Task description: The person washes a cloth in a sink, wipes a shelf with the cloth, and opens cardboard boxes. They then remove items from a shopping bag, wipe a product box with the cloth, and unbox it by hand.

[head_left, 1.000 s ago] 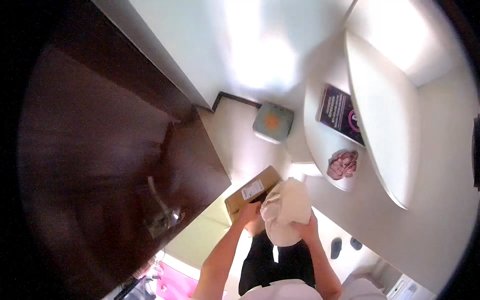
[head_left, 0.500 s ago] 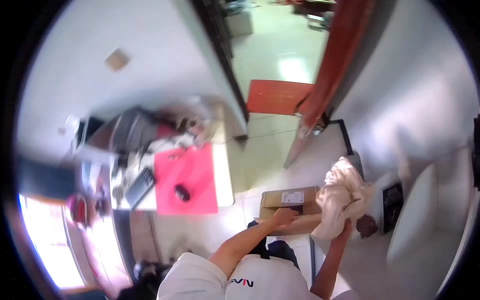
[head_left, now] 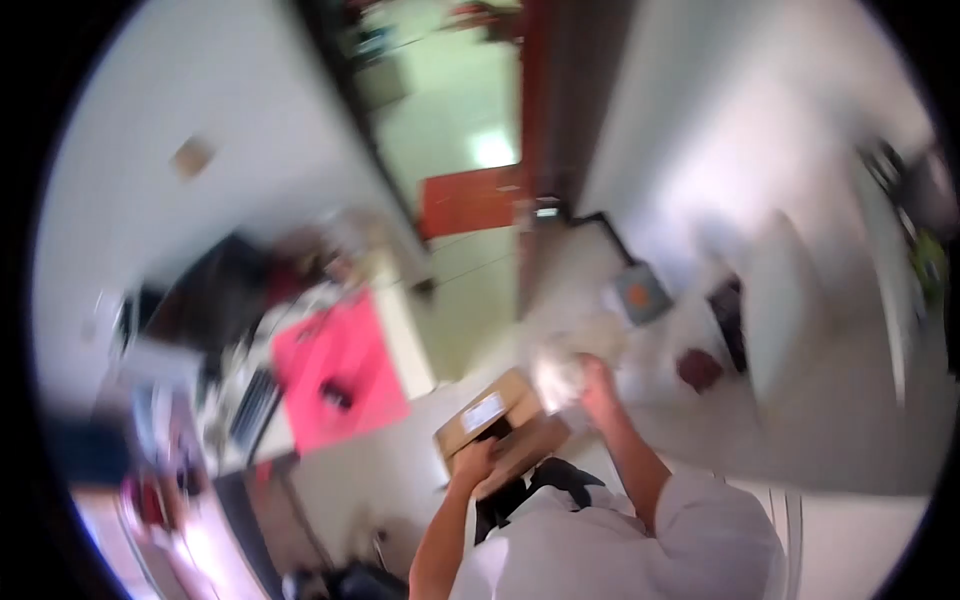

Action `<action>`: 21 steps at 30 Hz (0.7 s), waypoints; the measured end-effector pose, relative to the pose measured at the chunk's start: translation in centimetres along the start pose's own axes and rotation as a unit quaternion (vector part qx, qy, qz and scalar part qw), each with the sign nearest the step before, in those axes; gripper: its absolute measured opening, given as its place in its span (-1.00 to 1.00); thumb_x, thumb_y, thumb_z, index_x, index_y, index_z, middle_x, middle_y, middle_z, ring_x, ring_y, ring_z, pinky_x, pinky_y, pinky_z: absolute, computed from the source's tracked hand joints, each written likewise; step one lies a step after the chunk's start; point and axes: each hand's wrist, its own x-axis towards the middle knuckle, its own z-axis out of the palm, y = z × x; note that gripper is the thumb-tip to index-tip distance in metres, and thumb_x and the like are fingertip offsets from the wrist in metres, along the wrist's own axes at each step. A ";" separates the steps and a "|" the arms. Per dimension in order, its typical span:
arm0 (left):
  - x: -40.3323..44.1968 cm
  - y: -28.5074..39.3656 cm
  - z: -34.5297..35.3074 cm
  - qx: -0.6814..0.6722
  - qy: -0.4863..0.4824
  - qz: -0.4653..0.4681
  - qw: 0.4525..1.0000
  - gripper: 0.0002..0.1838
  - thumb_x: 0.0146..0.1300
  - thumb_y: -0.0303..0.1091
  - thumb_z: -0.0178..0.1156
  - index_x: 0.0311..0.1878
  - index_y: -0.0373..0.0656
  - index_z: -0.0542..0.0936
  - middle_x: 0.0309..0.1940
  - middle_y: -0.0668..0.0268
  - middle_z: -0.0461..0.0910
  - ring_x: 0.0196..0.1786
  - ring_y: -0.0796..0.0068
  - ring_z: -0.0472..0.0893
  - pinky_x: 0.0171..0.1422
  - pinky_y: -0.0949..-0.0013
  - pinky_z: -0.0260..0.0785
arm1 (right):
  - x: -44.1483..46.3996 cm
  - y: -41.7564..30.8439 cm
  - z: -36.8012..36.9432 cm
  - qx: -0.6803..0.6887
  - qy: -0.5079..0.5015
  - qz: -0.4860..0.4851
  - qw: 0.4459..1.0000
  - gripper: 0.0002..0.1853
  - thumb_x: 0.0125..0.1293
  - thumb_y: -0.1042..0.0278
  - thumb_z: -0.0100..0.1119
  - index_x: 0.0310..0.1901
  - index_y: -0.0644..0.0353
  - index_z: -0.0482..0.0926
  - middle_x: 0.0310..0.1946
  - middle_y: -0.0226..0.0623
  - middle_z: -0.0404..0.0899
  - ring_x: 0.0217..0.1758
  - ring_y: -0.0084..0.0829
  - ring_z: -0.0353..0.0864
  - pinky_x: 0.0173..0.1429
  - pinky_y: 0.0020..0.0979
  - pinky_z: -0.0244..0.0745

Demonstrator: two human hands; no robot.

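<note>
My left hand (head_left: 475,462) is closed on the near edge of an open cardboard box (head_left: 458,432), its fingers at the dark opening. The box is tilted in front of my body, and a white label (head_left: 484,411) shows on its flap. My right hand (head_left: 597,388) grips a pale cream cloth bundle (head_left: 557,375) beside the box's right end. Motion smears the bundle, so its outline is unclear.
To the left stands a desk with a pink mat (head_left: 345,365), a black mouse (head_left: 336,393) and a keyboard (head_left: 254,410). Ahead is a doorway with a red door (head_left: 535,150). A grey box (head_left: 640,294) and a dark red item (head_left: 699,370) lie to the right.
My view has swung right, so the desk and doorway sit further left. The box has tilted with my left hand. My right hand has brought the cloth bundle lower and closer to the box.
</note>
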 end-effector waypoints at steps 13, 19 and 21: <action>0.3 -4.2 -1.3 0.090 -0.044 0.059 0.993 -0.71 0.09 -0.30 0.14 -0.07 0.06 0.51 -0.22 0.08 0.63 -0.12 -0.04 0.60 -0.10 -0.05 0.45 | -7.9 -31.6 7.2 0.007 0.185 -0.371 0.910 -0.42 0.00 0.51 0.29 0.13 0.33 0.41 -0.01 -0.19 0.53 -0.09 -0.32 0.59 -0.05 -0.35 0.56; 2.7 -3.7 -0.6 0.085 -0.057 0.156 0.983 -0.81 0.11 -0.30 0.10 -0.18 -0.04 0.50 -0.37 0.07 0.62 -0.23 -0.02 0.61 -0.23 -0.06 0.43 | -2.8 -41.8 -9.9 -0.055 0.323 -0.379 0.865 -0.42 0.04 0.33 0.36 0.06 0.47 0.41 0.01 -0.05 0.50 -0.04 -0.22 0.57 -0.02 -0.22 0.56; 3.9 -2.4 -1.8 0.083 -0.076 0.159 0.981 -0.82 0.11 -0.31 0.10 -0.19 -0.05 0.49 -0.37 0.08 0.62 -0.23 -0.02 0.61 -0.24 -0.06 0.42 | -5.5 -41.3 -5.9 -0.013 0.417 -0.330 0.847 -0.40 0.13 0.24 0.30 0.11 0.48 0.37 0.06 -0.02 0.47 0.06 -0.20 0.51 0.11 -0.26 0.46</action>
